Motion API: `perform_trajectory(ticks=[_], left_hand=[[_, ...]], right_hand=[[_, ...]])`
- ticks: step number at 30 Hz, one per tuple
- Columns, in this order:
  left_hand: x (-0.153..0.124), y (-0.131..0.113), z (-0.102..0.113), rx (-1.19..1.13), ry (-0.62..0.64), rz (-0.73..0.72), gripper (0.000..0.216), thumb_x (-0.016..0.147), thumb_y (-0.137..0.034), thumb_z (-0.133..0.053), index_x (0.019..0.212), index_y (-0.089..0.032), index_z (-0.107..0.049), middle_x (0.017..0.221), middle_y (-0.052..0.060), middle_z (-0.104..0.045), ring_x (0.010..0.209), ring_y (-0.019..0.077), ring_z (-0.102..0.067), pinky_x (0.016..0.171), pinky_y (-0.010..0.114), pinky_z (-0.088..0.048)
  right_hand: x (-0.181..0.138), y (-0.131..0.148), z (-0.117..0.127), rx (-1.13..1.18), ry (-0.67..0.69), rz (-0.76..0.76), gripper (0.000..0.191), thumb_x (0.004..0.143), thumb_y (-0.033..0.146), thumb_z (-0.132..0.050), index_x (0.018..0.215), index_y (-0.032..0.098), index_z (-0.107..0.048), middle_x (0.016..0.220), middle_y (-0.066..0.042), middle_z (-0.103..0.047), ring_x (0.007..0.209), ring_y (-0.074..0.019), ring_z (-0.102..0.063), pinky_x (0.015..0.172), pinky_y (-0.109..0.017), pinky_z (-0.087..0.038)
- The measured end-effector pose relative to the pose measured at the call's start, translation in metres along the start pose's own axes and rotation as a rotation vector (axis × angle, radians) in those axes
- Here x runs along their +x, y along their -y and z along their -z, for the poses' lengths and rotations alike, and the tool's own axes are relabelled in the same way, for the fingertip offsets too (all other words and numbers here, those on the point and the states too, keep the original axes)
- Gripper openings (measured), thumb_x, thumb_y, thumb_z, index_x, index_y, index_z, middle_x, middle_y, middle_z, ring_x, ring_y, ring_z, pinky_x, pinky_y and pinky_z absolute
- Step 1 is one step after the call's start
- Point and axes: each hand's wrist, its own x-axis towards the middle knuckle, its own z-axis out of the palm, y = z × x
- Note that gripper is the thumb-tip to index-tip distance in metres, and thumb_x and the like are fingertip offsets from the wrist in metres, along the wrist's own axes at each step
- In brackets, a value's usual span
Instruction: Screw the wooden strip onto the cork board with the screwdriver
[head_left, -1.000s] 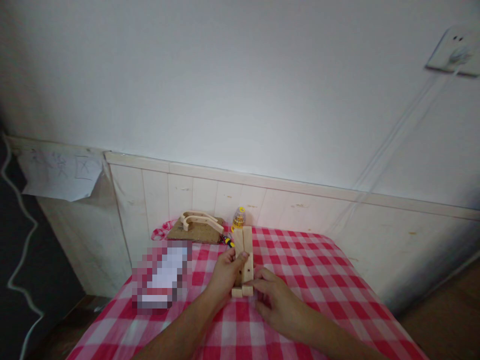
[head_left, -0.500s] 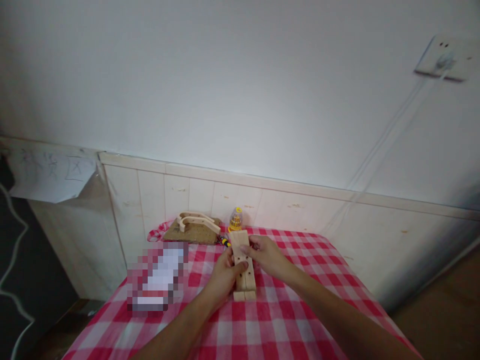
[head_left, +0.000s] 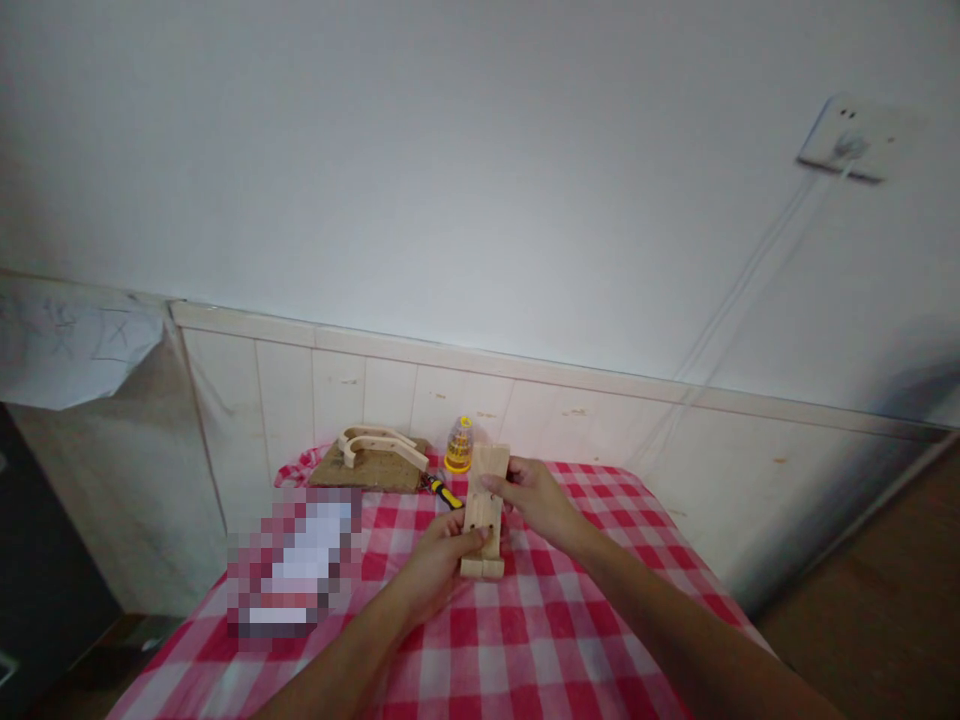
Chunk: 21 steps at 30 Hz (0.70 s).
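Upright between my hands is a pale wooden piece [head_left: 492, 462] with drilled holes and a thicker foot at its lower end; a seam near the foot suggests two parts side by side. My left hand [head_left: 431, 565] grips its lower left side, thumb across the front near the holes. Higher up on the right, my right hand [head_left: 536, 500] is closed on its edge with the thumb on the face. The fingertips behind the wood are hidden. Just left of it lies a yellow and black tool handle [head_left: 445, 492], partly covered by the wood.
Curved wooden pieces [head_left: 386, 442] with holes rest on a brown board [head_left: 330, 472] at the back left. Beside them stands a clear-topped yellow bit holder [head_left: 459, 447]. A blurred-out object [head_left: 300, 565] lies on the checked tablecloth [head_left: 420, 655]. The wall [head_left: 525, 400] borders the table's far edge.
The wooden piece now leans its top to the right instead of left, and its front face looks narrower. My left thumb sits lower on it. The whole view has shifted slightly.
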Motion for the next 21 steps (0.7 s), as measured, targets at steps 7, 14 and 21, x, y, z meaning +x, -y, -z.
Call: perform_trajectory(ticks=[7,14,21], left_hand=[[0.000,0.001,0.000,-0.036,-0.031,0.020,0.036,0.066,-0.028,-0.088,0.092,-0.013,-0.068,0.073,0.003,-0.068,0.061,0.0122,-0.061,0.058,0.024,-0.043],[0.002,-0.001,-0.004,-0.090,-0.170,-0.050,0.038,0.060,-0.030,-0.089,0.085,-0.013,-0.065,0.070,0.005,-0.068,0.063,0.0166,-0.064,0.064,0.030,-0.050],[0.011,-0.003,0.002,-0.173,-0.441,-0.219,0.041,0.055,-0.032,-0.089,0.083,-0.014,-0.063,0.069,0.003,-0.068,0.059,0.0148,-0.063,0.056,0.026,-0.049]], right_hand=[[0.001,0.000,-0.007,0.003,0.015,0.022,0.039,0.075,0.047,-0.073,0.096,0.014,-0.075,0.087,-0.005,-0.073,0.073,-0.0180,-0.063,0.060,-0.025,-0.046],[0.026,0.004,-0.005,-0.098,-0.013,-0.041,0.043,0.084,0.055,-0.062,0.085,0.013,-0.071,0.070,-0.003,-0.068,0.054,-0.0113,-0.055,0.051,-0.022,-0.046],[0.086,0.012,-0.030,-0.267,0.004,-0.150,0.013,0.086,0.024,-0.064,0.086,0.014,-0.072,0.051,0.004,-0.058,0.039,-0.0074,-0.049,0.040,-0.016,-0.040]])
